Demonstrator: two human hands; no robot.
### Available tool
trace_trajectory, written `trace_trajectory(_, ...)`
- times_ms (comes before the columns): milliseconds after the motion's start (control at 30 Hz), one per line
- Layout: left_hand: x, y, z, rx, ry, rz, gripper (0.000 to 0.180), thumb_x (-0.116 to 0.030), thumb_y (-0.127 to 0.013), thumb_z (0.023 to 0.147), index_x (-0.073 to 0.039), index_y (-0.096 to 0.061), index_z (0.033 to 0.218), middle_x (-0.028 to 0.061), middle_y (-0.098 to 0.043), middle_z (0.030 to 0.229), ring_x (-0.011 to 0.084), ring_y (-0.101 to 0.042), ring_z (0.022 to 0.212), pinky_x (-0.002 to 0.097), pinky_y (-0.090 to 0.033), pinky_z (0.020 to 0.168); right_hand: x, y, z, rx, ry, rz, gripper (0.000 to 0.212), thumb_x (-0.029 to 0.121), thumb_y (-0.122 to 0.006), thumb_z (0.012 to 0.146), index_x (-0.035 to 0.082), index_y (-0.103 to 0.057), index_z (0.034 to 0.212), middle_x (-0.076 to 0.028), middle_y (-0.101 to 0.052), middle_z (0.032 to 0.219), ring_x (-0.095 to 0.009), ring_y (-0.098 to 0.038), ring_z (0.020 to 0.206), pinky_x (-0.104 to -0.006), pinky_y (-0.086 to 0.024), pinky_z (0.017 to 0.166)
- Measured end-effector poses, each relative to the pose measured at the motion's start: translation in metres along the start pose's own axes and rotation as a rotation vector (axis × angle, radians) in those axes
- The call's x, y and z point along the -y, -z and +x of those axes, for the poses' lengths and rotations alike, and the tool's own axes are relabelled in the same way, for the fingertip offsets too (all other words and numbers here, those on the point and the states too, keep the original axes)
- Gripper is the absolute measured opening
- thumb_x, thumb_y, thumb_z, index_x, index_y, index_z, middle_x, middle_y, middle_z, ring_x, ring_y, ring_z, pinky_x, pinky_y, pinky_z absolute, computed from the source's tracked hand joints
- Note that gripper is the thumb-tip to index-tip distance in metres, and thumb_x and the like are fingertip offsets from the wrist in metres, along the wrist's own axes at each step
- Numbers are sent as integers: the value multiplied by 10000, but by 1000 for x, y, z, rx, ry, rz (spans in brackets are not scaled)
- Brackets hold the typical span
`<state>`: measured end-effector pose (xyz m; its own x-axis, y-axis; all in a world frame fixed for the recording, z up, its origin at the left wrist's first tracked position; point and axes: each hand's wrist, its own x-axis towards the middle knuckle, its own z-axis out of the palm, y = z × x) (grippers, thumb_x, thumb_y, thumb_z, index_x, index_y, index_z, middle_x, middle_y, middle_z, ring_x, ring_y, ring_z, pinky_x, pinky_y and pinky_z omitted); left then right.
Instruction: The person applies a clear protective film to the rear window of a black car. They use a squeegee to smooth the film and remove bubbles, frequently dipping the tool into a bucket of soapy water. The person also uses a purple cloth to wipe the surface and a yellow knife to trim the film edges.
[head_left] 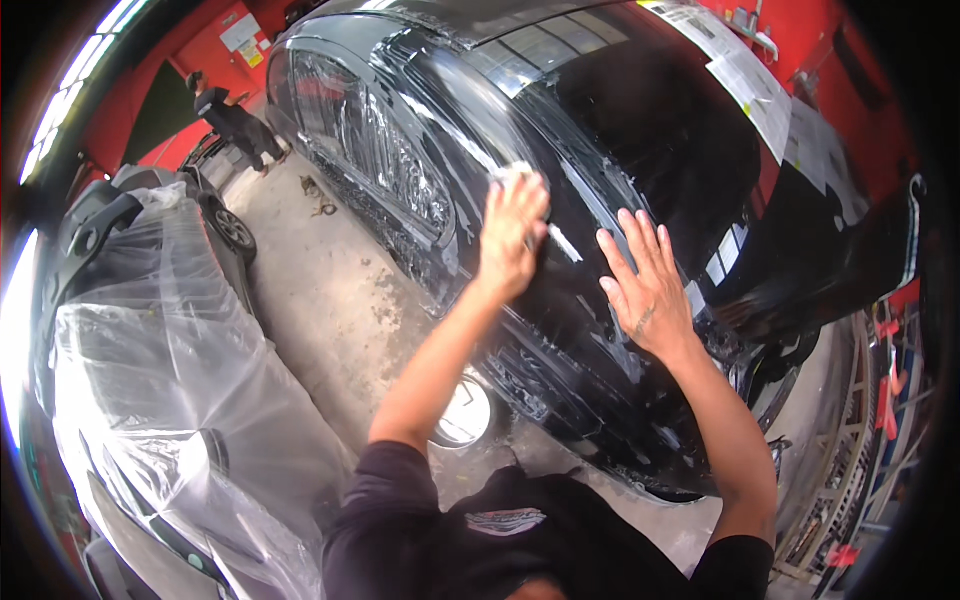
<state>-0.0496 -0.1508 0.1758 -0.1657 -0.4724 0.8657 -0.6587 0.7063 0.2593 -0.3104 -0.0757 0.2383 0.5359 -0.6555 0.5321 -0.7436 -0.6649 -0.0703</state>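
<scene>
A black car [575, 200] with a glossy body fills the middle, its surface wet-looking and streaked with light reflections. My left hand [513, 238] presses on the car's curved edge beside the covered side window. Under its fingertips shows part of a small whitish pad [516, 172]; most of it is hidden, so its exact material is unclear. To the right, my right hand [648, 295] is spread with straight fingers over the black bodywork. It holds nothing; whether the palm touches the panel cannot be told. Wrinkled clear film [370, 140] covers the side windows.
Clear plastic sheeting [170, 350] drapes another car at the left. On the concrete floor [330, 270] stands a round white-topped container [463, 412]. A person [232, 120] stands at the far left. Masking paper [745, 95] lies on the car; metal racks [850, 450] stand right.
</scene>
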Motion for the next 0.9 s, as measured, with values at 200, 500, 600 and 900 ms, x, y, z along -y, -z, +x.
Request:
trace_trajectory(200, 178, 76, 158, -239, 254, 70, 453, -272, -483, 1145, -13, -588, 1502, 195, -537, 1604, 387, -465, 1505, 505, -296, 1280, 5, -4, 8, 23, 32, -2, 626, 202, -685, 991, 83, -514, 1582, -253, -382, 1678, -481, -346, 1558, -632, -286, 1266)
trace_trajectory(500, 69, 19, 43, -80, 92, 1, 532, -416, -418, 1163, -57, -600, 1510, 193, -510, 1631, 383, -366, 1588, 555, -201, 1321, 3, -1, 4, 67, -1, -66, 615, 230, -650, 1014, 70, -503, 1590, -285, -359, 1680, -505, -334, 1557, -649, -273, 1262)
trace_trajectory(600, 163, 57, 138, -237, 163, 72, 442, -317, -487, 1151, -67, -635, 1484, 183, -563, 1585, 360, -428, 1552, 459, -296, 1300, 5, -3, 8, 69, 7, -58, 611, 235, -646, 1018, 73, -505, 1590, -277, -358, 1685, -497, -332, 1563, -649, -271, 1263)
trace_trajectory(900, 62, 14, 36, -142, 180, -2, 502, -325, -453, 1159, -31, -546, 1555, 209, -487, 1644, 384, -354, 1593, 523, -206, 1325, 7, -4, 8, 76, -29, -57, 602, 226, -642, 1011, 72, -520, 1580, -274, -366, 1682, -490, -336, 1563, -642, -257, 1271)
